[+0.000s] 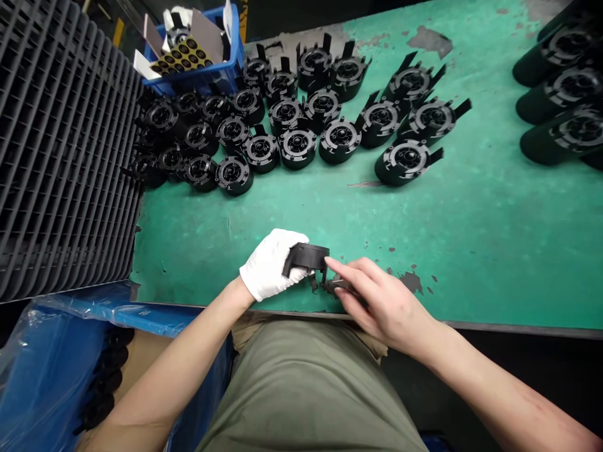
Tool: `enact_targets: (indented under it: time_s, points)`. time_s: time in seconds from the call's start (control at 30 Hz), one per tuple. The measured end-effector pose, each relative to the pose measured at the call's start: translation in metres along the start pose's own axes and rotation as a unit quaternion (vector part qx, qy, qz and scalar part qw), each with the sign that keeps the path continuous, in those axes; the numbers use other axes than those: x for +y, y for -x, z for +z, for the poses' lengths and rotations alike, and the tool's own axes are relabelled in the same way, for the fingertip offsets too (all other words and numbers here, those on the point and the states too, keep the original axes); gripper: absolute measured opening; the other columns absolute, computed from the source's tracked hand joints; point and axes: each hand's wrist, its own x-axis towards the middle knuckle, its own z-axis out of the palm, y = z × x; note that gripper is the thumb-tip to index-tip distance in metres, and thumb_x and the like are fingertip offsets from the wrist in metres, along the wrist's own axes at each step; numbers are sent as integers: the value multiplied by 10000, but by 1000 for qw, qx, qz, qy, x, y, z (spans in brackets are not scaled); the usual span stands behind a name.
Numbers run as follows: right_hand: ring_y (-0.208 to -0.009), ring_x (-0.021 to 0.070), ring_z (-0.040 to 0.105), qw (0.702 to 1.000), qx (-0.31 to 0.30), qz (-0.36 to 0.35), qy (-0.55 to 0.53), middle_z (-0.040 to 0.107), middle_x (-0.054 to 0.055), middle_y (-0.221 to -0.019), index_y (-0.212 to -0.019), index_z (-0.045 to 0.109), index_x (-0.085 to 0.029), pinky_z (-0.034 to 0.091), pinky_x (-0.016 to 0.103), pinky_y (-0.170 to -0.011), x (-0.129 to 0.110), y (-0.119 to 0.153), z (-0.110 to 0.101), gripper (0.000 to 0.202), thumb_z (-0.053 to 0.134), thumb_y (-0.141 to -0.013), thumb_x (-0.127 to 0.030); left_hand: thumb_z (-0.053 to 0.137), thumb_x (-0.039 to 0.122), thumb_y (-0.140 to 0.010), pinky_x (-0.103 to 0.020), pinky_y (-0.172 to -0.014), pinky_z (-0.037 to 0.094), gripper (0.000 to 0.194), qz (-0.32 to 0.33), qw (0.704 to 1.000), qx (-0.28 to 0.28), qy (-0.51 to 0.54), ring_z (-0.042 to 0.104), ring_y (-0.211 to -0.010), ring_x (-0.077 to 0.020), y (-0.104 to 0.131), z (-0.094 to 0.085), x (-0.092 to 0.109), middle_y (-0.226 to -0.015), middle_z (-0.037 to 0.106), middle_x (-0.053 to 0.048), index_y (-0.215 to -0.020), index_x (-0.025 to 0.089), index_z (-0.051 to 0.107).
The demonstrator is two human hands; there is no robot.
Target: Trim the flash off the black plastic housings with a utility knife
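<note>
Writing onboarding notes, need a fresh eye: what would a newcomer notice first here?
Probably the white-gloved left hand near the front edge of the green table, holding a black part, with the bare right hand at the part's other side. Next, the crowd of black round parts farther back on the table, then the dark slatted panel filling the picture's upper left.
</note>
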Motion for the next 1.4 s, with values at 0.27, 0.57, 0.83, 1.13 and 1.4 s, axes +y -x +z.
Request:
enact_targets:
  time_s: [0.27,0.57,0.83,1.13,1.4]
  points:
    - [-829,171,673,998,-47,-30,-5,697,70,-1008,-1201,660,-191,559,295,-703,-9,-8,-2,176,556,-1063,-157,552,686,-986,-417,-793,575,456,-2,999,-41,30,703,-817,-277,-10,-6,3,-880,716,-74,-896,244,621]
    - [-797,175,710,989,6,-10,147,766,51,-961,-1263,633,-180,520,301,-689,3,-32,-19,162,534,-1138,-211,607,588,-958,-395,-787,544,358,-7,999,-39,10,706,-810,-267,-11,-3,5,-867,719,-62,-898,236,627]
    - [-666,162,589,979,-30,-52,196,647,4,-774,-978,606,-202,411,319,-632,4,-38,-22,201,532,-1153,-266,585,536,-977,-342,-664,358,359,9,996,-65,61,527,-648,-175,-18,-4,8,-742,574,12,-801,237,492]
    - [-624,156,472,973,-32,-82,214,548,-28,-714,-889,538,-234,349,319,-633,-1,-48,-20,230,543,-1096,-134,543,607,-992,-344,-667,380,422,1,995,-80,54,554,-662,-184,-18,-4,8,-748,593,-1,-793,237,509]
    - [-655,175,441,957,3,-83,278,531,-8,-719,-852,520,-246,355,342,-657,-3,-47,-20,270,535,-1037,-50,584,590,-977,-340,-658,363,407,-5,995,-73,67,532,-650,-175,-17,-3,8,-745,584,6,-788,235,518]
